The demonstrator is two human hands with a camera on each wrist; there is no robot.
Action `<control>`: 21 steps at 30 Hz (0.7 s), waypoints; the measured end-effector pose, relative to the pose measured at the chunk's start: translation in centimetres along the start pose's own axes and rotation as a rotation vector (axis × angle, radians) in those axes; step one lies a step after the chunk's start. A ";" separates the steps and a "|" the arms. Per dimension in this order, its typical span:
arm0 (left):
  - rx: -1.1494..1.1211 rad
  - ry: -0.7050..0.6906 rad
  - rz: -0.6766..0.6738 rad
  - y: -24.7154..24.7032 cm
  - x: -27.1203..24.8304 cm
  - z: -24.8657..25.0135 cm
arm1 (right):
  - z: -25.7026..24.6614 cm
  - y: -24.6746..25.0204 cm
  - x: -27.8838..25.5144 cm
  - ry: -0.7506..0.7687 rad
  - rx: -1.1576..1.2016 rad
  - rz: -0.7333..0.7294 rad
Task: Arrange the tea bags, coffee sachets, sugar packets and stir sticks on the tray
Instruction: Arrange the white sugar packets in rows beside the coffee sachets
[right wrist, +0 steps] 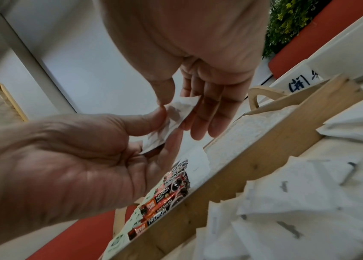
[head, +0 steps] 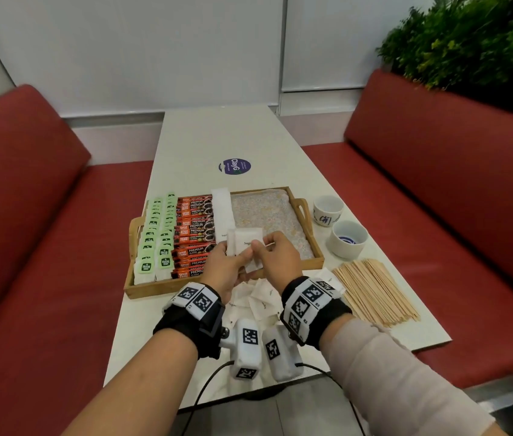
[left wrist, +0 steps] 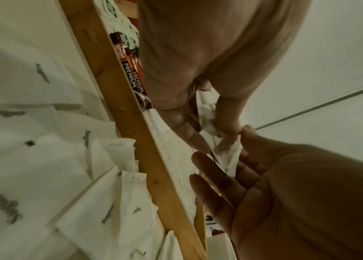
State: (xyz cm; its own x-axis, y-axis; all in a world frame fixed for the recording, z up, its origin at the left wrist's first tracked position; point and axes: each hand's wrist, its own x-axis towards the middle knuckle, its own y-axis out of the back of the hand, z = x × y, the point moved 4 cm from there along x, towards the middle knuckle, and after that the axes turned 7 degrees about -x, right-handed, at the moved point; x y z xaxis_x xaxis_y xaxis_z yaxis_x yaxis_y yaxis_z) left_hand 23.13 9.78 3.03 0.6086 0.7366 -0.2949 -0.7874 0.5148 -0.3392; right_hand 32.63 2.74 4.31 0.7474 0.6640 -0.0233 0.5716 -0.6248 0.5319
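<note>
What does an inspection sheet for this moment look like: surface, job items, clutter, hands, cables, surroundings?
Surface: pale table carrying a wooden tray.
Job's things: tea bags and coffee sachets in rows at the tray's left; sugar packets in a column beside them; loose sugar packets on the table before the tray; stir sticks piled right of the tray, off it.
Clutter: two cups right of the tray; round sticker beyond it.
Hands: left hand and right hand both pinch white packets over the tray.
Cables: black leads hang from the wrist units.
Surroundings: red benches, plant, white wall.
</note>
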 end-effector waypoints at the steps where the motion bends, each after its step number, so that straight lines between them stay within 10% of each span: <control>1: 0.009 -0.019 0.006 0.0 0.1 0.3 | -0.3 0.0 0.2 0.000 0.005 0.004; 21: 0.046 -0.078 0.081 5.6 3.8 1.4 | -0.8 -4.6 4.5 -0.117 0.201 0.011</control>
State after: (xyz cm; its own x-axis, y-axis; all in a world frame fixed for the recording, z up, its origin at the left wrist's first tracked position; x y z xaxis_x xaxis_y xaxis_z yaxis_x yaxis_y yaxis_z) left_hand 20.89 16.02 1.24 0.5348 0.8075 -0.2487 -0.8384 0.4705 -0.2752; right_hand 33.11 8.95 2.48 0.7813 0.6121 -0.1224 0.6106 -0.7087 0.3535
